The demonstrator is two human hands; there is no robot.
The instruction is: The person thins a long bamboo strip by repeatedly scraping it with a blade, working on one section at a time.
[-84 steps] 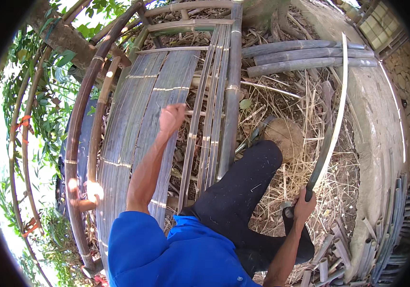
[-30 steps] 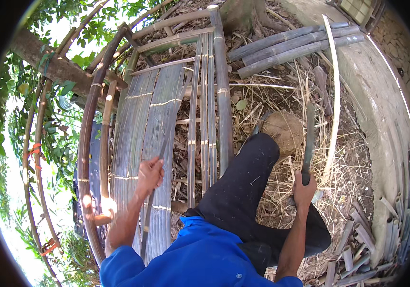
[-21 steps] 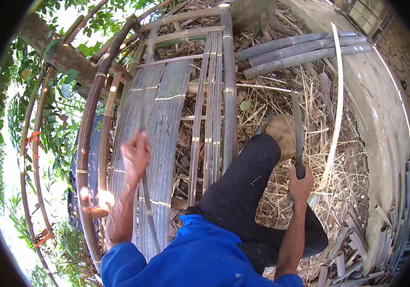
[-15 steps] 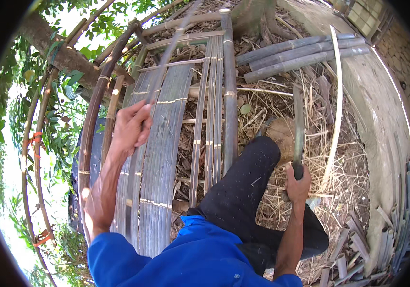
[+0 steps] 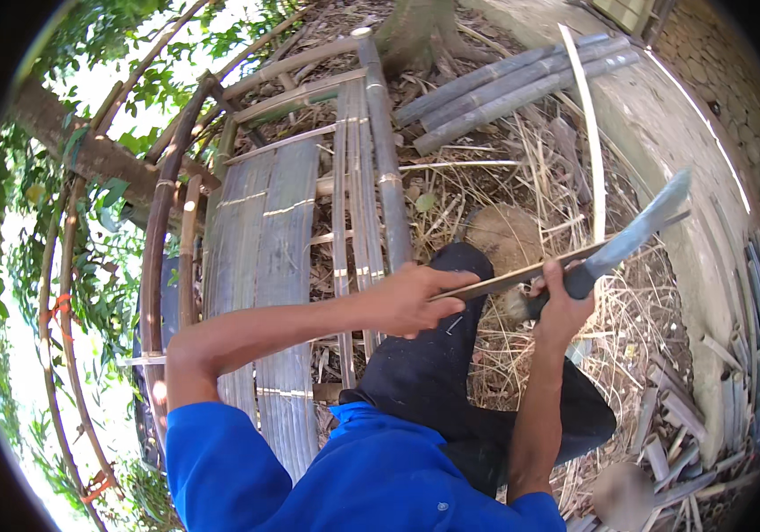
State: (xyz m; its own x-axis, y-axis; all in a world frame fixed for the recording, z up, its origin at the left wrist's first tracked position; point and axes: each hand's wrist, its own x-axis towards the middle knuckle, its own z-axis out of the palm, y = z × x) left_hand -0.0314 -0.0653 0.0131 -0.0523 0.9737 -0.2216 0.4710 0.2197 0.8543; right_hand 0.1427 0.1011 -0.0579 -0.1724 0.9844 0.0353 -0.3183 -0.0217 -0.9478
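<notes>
My left hand (image 5: 411, 301) reaches across to the right, over my dark trousers, its thumb and fingers closed on the end of a thin bamboo strip (image 5: 504, 282). The strip slants up to the right, its far part lying along a machete (image 5: 642, 229). My right hand (image 5: 562, 306) grips the machete's dark handle, with the curved, greyish blade pointing up and right. The strip passes right at my right thumb; whether that hand pinches it too is hard to see. Beyond my knee sits a round wooden chopping block (image 5: 504, 232), partly covered by my leg and the strip.
At left stands a bamboo bench (image 5: 287, 230) with flat slats and a pole frame. Several bamboo poles (image 5: 522, 89) lie at the back. A pale strip (image 5: 588, 133) leans over the straw. Cut bamboo pieces (image 5: 677, 412) lie beside a concrete ledge (image 5: 690, 168) at right.
My left hand has swung down and right from over the bench, bringing the strip across to the machete. The machete's blade has tipped from upright toward the right. The view has shifted slightly.
</notes>
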